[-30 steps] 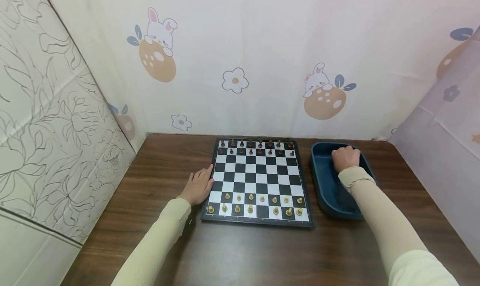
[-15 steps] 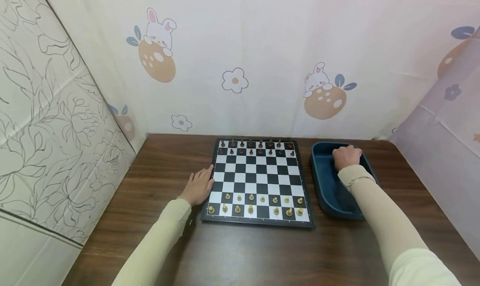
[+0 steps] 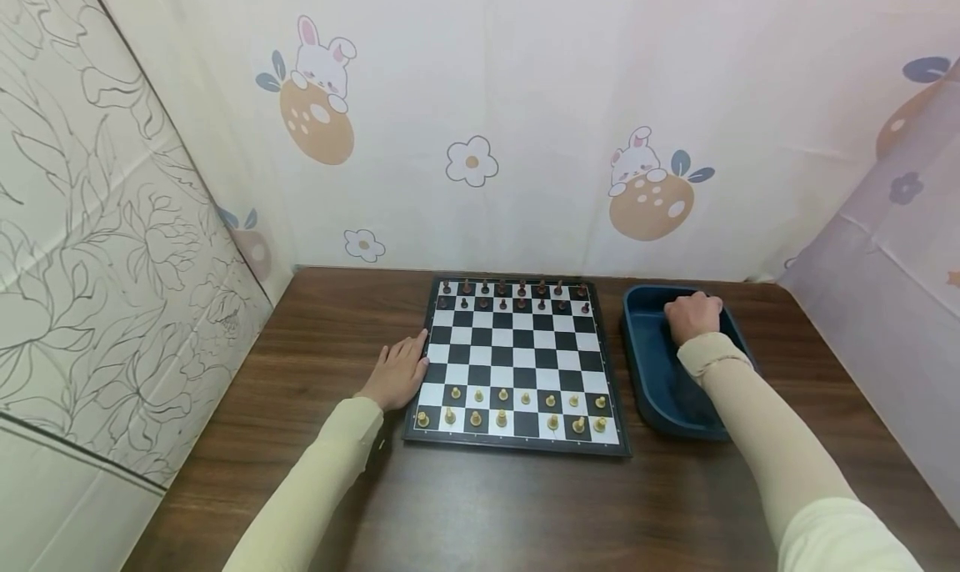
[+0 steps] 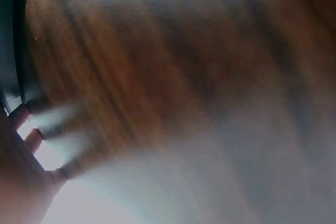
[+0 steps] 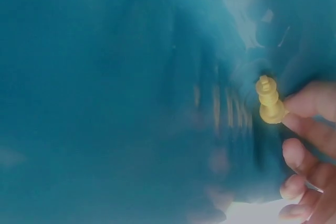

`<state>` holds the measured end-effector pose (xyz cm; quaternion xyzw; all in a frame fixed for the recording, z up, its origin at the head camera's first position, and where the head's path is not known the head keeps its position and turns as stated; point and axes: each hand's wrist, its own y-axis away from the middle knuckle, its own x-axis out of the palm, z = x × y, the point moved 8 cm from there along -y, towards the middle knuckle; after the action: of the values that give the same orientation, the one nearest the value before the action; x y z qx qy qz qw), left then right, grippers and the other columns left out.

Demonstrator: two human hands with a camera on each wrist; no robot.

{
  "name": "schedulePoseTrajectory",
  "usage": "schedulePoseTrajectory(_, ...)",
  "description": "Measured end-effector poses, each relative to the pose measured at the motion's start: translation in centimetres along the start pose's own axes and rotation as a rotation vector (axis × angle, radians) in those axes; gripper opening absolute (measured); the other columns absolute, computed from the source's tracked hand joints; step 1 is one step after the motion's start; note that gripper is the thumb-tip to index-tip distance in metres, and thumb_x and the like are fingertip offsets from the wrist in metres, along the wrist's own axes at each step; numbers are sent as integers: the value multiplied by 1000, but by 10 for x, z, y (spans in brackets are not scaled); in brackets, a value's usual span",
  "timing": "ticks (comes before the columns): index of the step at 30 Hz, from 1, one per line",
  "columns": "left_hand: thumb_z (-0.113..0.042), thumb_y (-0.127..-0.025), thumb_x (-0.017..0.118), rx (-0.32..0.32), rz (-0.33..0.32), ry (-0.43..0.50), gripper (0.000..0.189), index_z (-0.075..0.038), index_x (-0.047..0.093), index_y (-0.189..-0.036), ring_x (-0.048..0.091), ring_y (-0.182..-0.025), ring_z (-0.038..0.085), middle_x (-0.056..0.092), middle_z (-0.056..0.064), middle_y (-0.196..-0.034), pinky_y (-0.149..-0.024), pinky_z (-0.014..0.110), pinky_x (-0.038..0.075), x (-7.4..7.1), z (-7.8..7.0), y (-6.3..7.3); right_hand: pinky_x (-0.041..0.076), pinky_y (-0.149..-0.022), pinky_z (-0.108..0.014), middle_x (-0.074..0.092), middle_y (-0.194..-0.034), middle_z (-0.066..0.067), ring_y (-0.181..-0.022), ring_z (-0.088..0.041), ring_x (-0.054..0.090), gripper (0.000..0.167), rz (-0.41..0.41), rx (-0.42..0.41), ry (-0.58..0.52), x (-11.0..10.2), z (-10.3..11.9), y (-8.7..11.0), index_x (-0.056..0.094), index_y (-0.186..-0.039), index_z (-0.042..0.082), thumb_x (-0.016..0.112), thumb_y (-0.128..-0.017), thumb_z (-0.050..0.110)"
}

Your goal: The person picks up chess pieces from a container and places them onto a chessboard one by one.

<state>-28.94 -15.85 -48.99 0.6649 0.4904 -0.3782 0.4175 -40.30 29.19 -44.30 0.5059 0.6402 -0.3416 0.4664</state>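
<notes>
In the head view a chessboard (image 3: pixel 513 358) lies on the table with red-brown pieces along its far side and pale yellow ones along its near side. One near-row square (image 3: pixel 527 424) has no piece on it. My left hand (image 3: pixel 396 374) lies spread on the table, fingers at the board's left edge. Inside the blue tray (image 3: pixel 651 413), my right hand (image 3: pixel 693 317) reaches down at the far right. The right wrist view shows its thumb and a finger pinching a yellow chess king (image 5: pixel 269 100) by the base; the other fingers (image 5: pixel 294 153) curl below.
The brown wooden table (image 3: pixel 345 305) backs onto a curtain (image 3: pixel 480 80) printed with rabbits. A patterned panel (image 3: pixel 135 222) stands along the left, and more curtain (image 3: pixel 892 247) hangs on the right. The tray's raised rim stands just right of the board.
</notes>
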Motion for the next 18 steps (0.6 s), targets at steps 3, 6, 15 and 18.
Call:
schedulePoseTrajectory(3, -33, -103, 30, 2, -3, -5, 58, -10, 14, -154, 21, -141, 32, 28, 14, -153, -113, 55, 8, 0, -1, 0, 41, -50, -45, 50, -59, -16, -59, -31, 46, 20, -13, -18, -11, -3, 0, -1, 64, -70, -1, 55, -86, -10)
schedulePoseTrajectory(6, -33, -103, 30, 4, -3, -6, 58, -10, 14, -154, 21, -141, 32, 28, 14, -153, -113, 55, 8, 2, -1, 0, 47, -55, -57, 57, -65, -21, -63, -37, 53, 14, -32, -35, -50, -8, 0, 1, 68, -74, -3, 59, -83, -9)
schedulePoseTrajectory(15, -33, -103, 31, 16, -9, 16, 58, -9, 15, -154, 22, -141, 34, 28, 14, -154, -113, 56, 7, 2, -3, 0, 46, -45, -45, 55, -60, -11, -56, -27, 53, 17, -56, -55, -206, -32, 1, 8, 60, -67, 3, 72, -79, 7)
schedulePoseTrajectory(18, -32, -103, 30, 23, -14, 14, 57, -8, 16, -153, 22, -140, 34, 28, 15, -153, -112, 57, 7, 1, -2, 0, 42, -42, -40, 50, -56, -7, -52, -23, 48, 24, -89, -79, -248, -45, 5, 13, 57, -61, 6, 73, -79, 10)
